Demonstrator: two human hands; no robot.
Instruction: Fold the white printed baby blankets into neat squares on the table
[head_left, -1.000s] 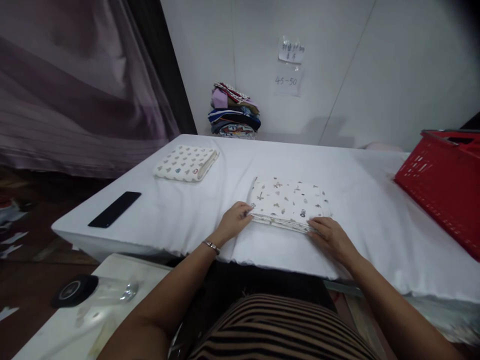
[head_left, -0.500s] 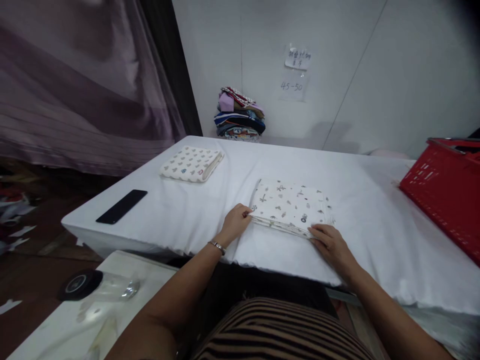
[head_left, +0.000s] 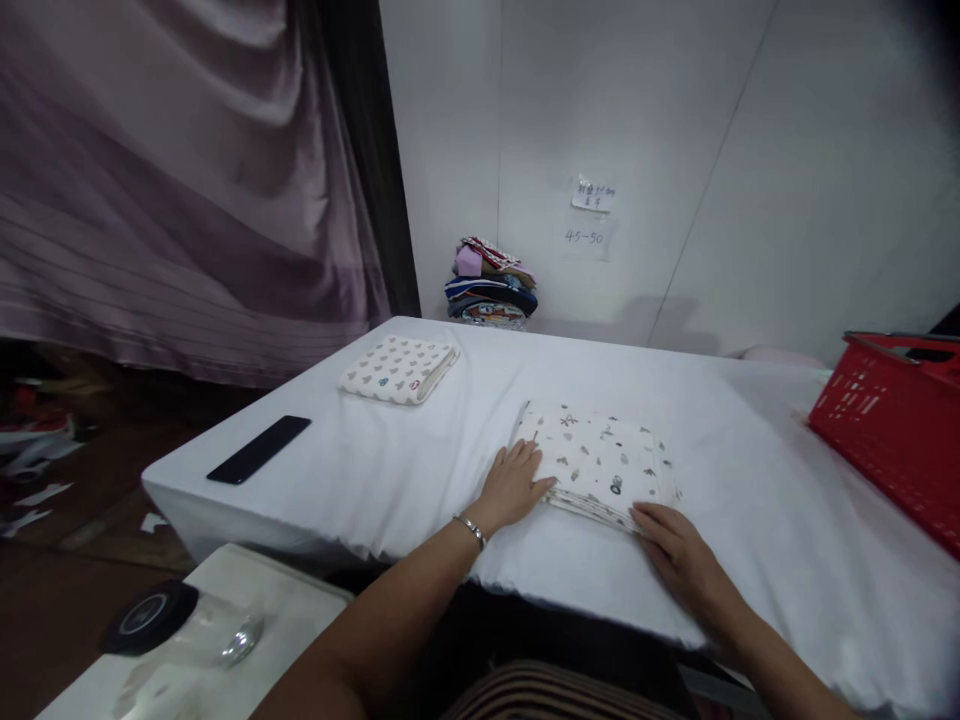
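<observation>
A folded white cloth with small grey and brown prints (head_left: 589,455) lies on the white-covered table (head_left: 465,460) in front of me. My left hand (head_left: 513,488) rests flat on its left front corner, fingers stretched out and slightly spread. At the right front corner, my right hand (head_left: 679,556) has its thumb on top of the cloth, with the other fingers along the edge and partly hidden. The layered front edge shows between my hands. Farther left is a second folded cloth (head_left: 399,368) with a repeated grey motif.
A black phone-like slab (head_left: 259,449) lies near the table's left edge. The red basket (head_left: 892,430) stands at the right. Stacked fabrics (head_left: 491,285) sit behind the table by the wall. A clear bottle with a black lid (head_left: 187,625) lies on a lower white surface (head_left: 259,575).
My left hand has let go of the cloth's left front corner and moved onto its top, now flat. My right hand stays at the right corner. The view has tilted up.
</observation>
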